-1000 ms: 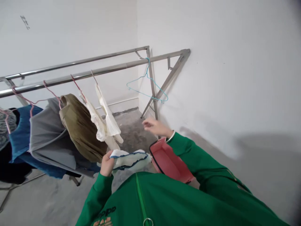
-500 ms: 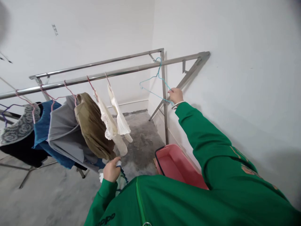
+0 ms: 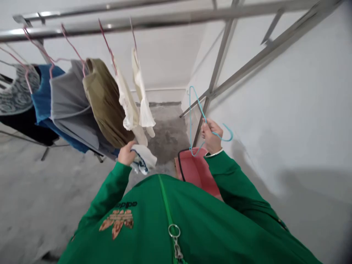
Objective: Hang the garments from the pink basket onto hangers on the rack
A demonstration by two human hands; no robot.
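Note:
My right hand (image 3: 211,135) is closed around the neck of a light blue clothes hanger (image 3: 190,117), whose hook points right and whose bare frame extends to the left. Nothing hangs on it. In my left hand (image 3: 127,154) is a bunched white garment with dark blue trim (image 3: 145,157); its full shape is hidden in the folds. Just above and behind that hand hangs an olive-brown top (image 3: 106,106). Beside the top, two small cream-white pieces (image 3: 145,110) hang from the rail.
A metal rail (image 3: 165,21) of the drying rack crosses the top. Further left hang a grey garment (image 3: 70,95), a blue one (image 3: 44,88) and a black one with a patterned yoke (image 3: 22,88). Below my right hand stands a pink tub (image 3: 188,167), near the right wall (image 3: 288,121).
My right hand has brought the blue hanger down from the rail and turned it sideways. My left hand has lifted the white garment into fuller sight. The view has tilted downward.

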